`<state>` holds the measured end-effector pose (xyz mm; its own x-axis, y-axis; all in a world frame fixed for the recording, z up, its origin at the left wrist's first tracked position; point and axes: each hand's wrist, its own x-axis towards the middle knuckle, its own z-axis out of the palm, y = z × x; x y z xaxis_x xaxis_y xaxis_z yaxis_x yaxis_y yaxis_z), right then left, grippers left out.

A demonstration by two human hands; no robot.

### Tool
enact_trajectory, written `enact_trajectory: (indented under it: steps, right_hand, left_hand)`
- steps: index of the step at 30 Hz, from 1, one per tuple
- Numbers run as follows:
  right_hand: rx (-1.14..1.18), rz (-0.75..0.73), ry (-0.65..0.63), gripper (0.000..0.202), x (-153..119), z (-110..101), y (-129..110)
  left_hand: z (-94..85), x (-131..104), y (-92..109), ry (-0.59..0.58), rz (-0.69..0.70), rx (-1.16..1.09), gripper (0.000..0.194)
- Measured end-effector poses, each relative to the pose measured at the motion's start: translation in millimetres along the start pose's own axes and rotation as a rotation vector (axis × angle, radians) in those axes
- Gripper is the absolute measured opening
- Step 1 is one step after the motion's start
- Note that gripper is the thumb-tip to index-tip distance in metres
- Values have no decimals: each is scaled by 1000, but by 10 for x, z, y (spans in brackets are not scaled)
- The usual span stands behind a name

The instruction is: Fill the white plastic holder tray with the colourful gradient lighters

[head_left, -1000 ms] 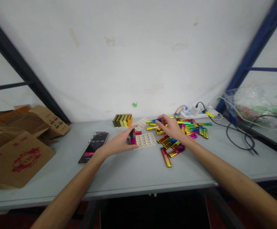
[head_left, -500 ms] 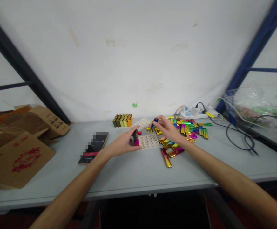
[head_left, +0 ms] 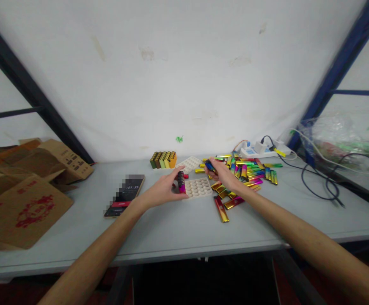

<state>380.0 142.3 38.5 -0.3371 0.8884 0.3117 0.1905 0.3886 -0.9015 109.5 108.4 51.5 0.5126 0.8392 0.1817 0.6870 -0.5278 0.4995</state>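
My left hand curves round a short row of lighters, purple-pink with dark tops, standing at the left end of a cream tray with round hollows. Its thumb and fingers bracket the two ends of the row. A blue-and-dark lighter sits in the closed fingers of my right hand, above the edge of a loose pile of shiny multicoloured lighters. Behind the first tray lies a second cream tray, and a small red piece is between them.
A block of upright green, yellow and orange lighters stands by the wall. To the left are a phone and cardboard boxes. A power strip, black cable and clear plastic bag occupy the right.
My right hand has turned and lowered slightly, and more of the blue lighter in it now shows. My left hand stays at the row of lighters.
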Motion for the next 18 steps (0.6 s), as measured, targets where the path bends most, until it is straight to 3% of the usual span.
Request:
enact_trajectory:
  steps: [4,10,18]
  right_hand:
    - [13,26,-21,60,53,-21,81]
    - [-119,-43,12,62,-8,-45,-49]
    - [-121,-32,37,55,-44,-36,-104]
  left_hand:
    - [-8,5,3,-9,-19,1,102]
    - [-35,12,59,-20,2,-24,86]
    - [-42,16,66,-37,-23,-20,84]
